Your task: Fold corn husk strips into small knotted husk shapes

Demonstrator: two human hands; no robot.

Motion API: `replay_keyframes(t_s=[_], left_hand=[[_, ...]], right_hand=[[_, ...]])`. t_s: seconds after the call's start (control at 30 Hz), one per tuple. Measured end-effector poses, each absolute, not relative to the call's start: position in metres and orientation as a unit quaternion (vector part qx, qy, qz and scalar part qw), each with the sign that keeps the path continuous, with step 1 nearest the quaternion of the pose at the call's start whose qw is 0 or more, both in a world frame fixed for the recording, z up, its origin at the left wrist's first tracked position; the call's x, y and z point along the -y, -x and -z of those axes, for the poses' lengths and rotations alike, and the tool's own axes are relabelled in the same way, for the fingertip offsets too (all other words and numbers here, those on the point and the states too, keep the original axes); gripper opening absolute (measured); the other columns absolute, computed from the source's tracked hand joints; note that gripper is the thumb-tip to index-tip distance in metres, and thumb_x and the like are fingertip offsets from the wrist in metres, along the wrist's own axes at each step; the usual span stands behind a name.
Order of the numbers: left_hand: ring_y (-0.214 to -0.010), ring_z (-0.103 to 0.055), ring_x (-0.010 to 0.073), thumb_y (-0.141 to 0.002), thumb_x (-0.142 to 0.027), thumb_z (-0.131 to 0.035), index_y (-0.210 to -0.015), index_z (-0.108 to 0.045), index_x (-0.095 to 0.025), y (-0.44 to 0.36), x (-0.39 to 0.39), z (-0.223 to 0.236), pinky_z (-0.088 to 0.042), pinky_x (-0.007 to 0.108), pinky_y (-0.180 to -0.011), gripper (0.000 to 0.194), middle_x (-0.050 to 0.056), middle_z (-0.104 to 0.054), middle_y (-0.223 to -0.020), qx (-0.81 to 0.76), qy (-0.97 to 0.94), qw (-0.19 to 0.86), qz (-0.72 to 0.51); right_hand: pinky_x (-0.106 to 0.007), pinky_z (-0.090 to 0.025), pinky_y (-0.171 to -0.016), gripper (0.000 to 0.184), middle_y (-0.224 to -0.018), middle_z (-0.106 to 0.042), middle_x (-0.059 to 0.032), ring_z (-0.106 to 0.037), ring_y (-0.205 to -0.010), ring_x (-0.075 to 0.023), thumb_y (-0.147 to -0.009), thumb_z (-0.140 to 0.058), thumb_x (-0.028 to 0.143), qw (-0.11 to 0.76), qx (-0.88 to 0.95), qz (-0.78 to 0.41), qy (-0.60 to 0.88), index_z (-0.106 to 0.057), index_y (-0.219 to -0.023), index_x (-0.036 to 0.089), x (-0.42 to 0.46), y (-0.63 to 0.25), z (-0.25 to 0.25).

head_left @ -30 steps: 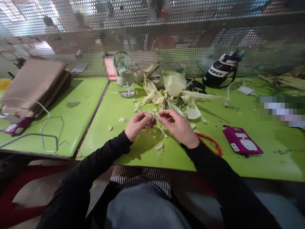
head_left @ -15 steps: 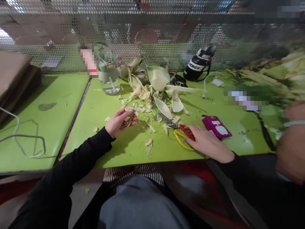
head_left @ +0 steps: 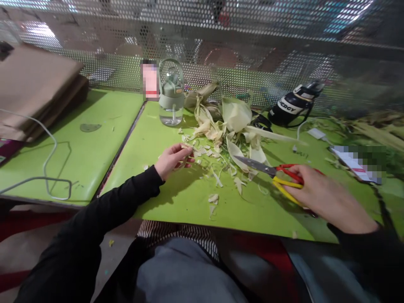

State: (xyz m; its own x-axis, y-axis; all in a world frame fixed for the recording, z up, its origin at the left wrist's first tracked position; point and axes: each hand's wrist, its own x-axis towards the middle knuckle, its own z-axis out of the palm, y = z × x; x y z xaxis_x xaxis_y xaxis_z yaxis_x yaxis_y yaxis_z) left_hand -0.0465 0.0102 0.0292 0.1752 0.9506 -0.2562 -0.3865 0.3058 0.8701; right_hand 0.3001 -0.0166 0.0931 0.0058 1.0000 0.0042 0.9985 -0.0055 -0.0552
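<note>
My left hand (head_left: 175,160) is closed in a pinch on a thin, pale piece of corn husk, mostly hidden by the fingers. My right hand (head_left: 322,193) grips scissors (head_left: 261,168) by their red and yellow handles. The blades point left, towards my left hand, and look nearly closed. Beyond both hands lies a loose heap of corn husks (head_left: 236,115), with long leaves splaying out. Small husk scraps (head_left: 213,198) are scattered over the green table (head_left: 186,206) between my hands.
A clear water bottle (head_left: 172,111) and a phone (head_left: 150,82) stand at the back. A black bottle (head_left: 288,105) leans against the perforated metal screen (head_left: 120,63). Brown cardboard (head_left: 38,84) and a grey bent wire (head_left: 67,189) are left. Another phone (head_left: 358,162) and more husks (head_left: 375,130) lie right.
The view has swung left, so the table things sit further right. My right hand has lifted the scissors off the tabletop. My left hand keeps its pinch. The purple device is now hidden.
</note>
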Motion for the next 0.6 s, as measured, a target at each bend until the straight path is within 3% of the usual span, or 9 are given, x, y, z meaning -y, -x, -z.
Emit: replay_keyframes(t_s=[0.1,0.2,0.33,0.6], left_hand=[[-0.061,-0.065,0.0075,-0.091,-0.014,-0.061,-0.084,-0.059,-0.013,0.046,-0.010,-0.030,-0.052,0.020,-0.058,0.008,0.000,-0.068,-0.075,-0.419,-0.353,0.683,-0.483],[-0.059,-0.064,0.0068,-0.092,-0.012,-0.059,-0.082,-0.057,-0.013,0.046,-0.010,-0.033,-0.051,0.020,-0.057,0.010,0.000,-0.067,-0.074,-0.418,-0.362,0.676,-0.486],[-0.059,-0.065,0.0067,-0.092,-0.012,-0.058,-0.082,-0.056,-0.013,0.046,-0.010,-0.035,-0.053,0.019,-0.057,0.010,-0.001,-0.066,-0.073,-0.413,-0.359,0.672,-0.499],[-0.055,-0.064,0.0061,-0.093,-0.011,-0.057,-0.080,-0.054,-0.014,0.046,-0.009,-0.038,-0.052,0.019,-0.055,0.013,-0.002,-0.065,-0.071,-0.413,-0.372,0.666,-0.498]], right_hand=[[-0.040,-0.047,-0.063,0.053,-0.089,-0.069,-0.0151,-0.063,-0.070,-0.0290,-0.070,-0.061,0.067,0.005,0.647,-0.085,0.757,-0.054,-0.098,0.023,0.011,-0.289,-0.103],[-0.042,-0.051,-0.069,0.065,-0.087,-0.069,-0.0123,-0.064,-0.073,-0.0286,-0.067,-0.055,0.081,0.040,0.697,-0.193,0.689,-0.054,-0.097,0.023,0.008,-0.271,-0.099],[-0.041,-0.053,-0.067,0.064,-0.082,-0.067,-0.0082,-0.064,-0.071,-0.0261,-0.074,-0.052,0.081,0.022,0.761,-0.287,0.581,-0.054,-0.097,0.022,0.006,-0.237,-0.083],[-0.043,-0.049,-0.069,0.060,-0.084,-0.066,-0.0101,-0.062,-0.073,-0.0276,-0.081,-0.043,0.080,-0.012,0.798,-0.259,0.544,-0.050,-0.095,0.022,-0.004,-0.200,-0.067]])
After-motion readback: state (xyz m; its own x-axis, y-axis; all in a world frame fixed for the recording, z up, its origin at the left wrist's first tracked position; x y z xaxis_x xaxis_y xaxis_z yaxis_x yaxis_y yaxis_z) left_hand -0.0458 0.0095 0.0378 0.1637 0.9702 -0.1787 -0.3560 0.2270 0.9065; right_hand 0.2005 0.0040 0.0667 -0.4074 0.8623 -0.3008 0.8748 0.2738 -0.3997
